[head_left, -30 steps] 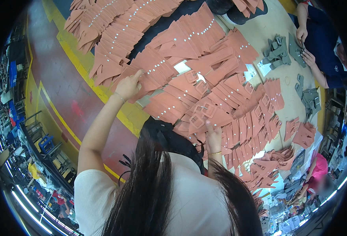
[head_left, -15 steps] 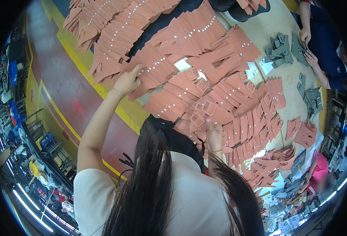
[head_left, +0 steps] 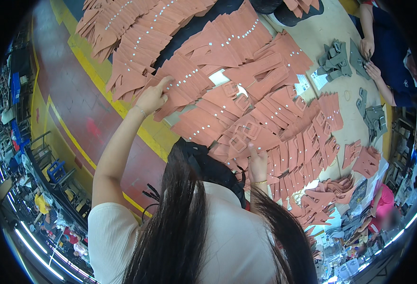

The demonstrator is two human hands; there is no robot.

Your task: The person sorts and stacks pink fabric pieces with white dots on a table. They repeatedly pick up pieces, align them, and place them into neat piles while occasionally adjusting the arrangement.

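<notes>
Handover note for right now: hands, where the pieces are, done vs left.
Left hand: reaching up-left, fingertips on a fanned row of terracotta pieces; whether it grips one, I cannot tell.
Right hand: nearer the body, fingers on the buckle-shaped cutouts; grip unclear.
Terracotta pieces lie in overlapping rows over most of the table.
Grey pieces sit far right by another person's hands.
Done: many rows laid out. Left: loose heaps lower right.

We see salmon-pink strap pieces (head_left: 227,99), flat cut shapes with rows of small silver studs and some with square buckle-like cut-outs, lying fanned in overlapping rows across the table (head_left: 327,28), one row under our left fingertips, another just ahead of our right.
</notes>
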